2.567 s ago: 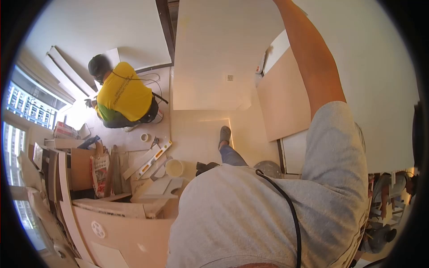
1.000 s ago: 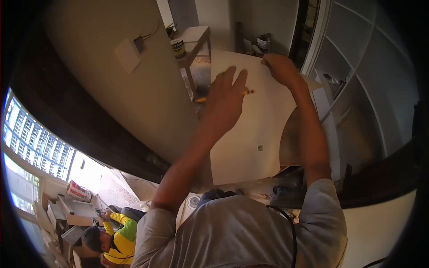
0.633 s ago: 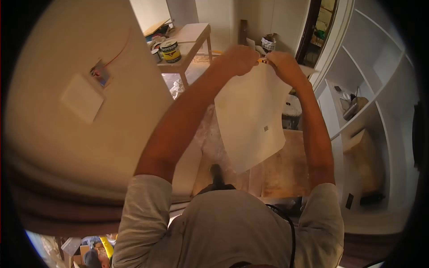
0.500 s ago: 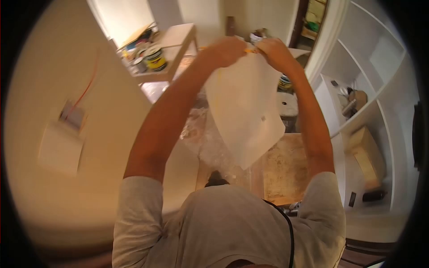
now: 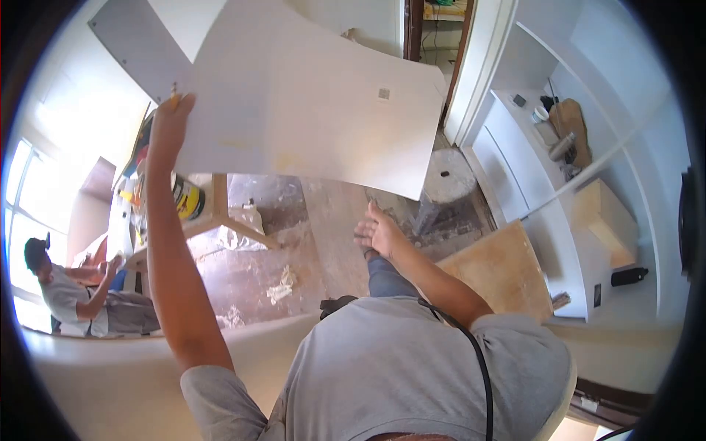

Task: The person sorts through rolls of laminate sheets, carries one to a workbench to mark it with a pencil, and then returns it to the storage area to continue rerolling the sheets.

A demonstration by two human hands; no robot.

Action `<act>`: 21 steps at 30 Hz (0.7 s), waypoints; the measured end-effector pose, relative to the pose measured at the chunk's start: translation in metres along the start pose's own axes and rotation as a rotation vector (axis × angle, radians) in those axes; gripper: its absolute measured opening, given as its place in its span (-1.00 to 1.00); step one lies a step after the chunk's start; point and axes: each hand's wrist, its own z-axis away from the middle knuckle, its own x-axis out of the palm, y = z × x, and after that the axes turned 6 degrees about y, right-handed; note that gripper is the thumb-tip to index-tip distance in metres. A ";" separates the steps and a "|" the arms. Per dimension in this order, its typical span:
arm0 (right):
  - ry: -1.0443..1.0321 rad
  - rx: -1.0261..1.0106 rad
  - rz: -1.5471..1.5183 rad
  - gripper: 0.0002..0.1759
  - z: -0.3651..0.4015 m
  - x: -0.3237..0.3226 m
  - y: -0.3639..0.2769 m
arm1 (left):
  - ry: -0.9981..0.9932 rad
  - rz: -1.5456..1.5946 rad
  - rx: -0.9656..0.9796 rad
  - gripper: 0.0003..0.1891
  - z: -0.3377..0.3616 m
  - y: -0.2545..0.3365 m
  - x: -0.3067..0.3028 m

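A large white sheet [image 5: 294,95] with a small printed square spans the upper middle of the view. My left hand [image 5: 170,121] is closed at the sheet's left edge, with a small yellowish item poking up from the fingers. Below the sheet's lower edge, my right hand [image 5: 379,231] is apart from it, fingers spread and holding nothing.
A grey round-topped stool [image 5: 448,176] stands right of centre. Behind my left arm is a wooden table [image 5: 220,195] with a yellow-black can [image 5: 189,200]. A wooden board [image 5: 500,268] leans near white shelves [image 5: 526,162]. Another person [image 5: 81,298] is at far left.
The sheet has swung from hanging in front of me to stretching across the upper view. My right hand has let go and dropped lower; my left hand has moved left. The other person has come into view.
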 end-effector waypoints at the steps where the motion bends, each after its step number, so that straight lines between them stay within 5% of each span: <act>1: 0.069 0.036 -0.181 -0.03 -0.067 0.002 -0.012 | -0.017 0.017 -0.078 -0.55 -0.017 -0.019 0.002; 4: 0.064 0.040 -0.501 0.04 -0.179 0.045 -0.087 | 0.071 -0.069 -0.233 -0.59 -0.060 -0.087 0.011; 6: -0.286 -0.317 -0.516 -0.02 -0.237 0.072 -0.145 | 0.166 0.073 -0.274 -0.65 -0.078 -0.138 0.026; 9: -0.180 -0.460 -0.411 -0.25 -0.320 0.107 -0.220 | 0.199 0.262 -0.373 -0.68 -0.091 -0.201 0.044; 13: -0.257 -0.277 -0.389 -0.37 -0.432 0.167 -0.284 | 0.384 0.221 -0.548 -0.72 -0.088 -0.251 0.074; 15: -0.137 -0.402 -0.181 -0.41 -0.462 0.215 -0.307 | 0.566 0.299 -0.613 -0.74 -0.091 -0.286 0.103; 21: -0.314 -0.348 0.052 -0.27 -0.606 0.369 -0.370 | 0.691 0.233 -0.721 -0.61 -0.122 -0.406 0.161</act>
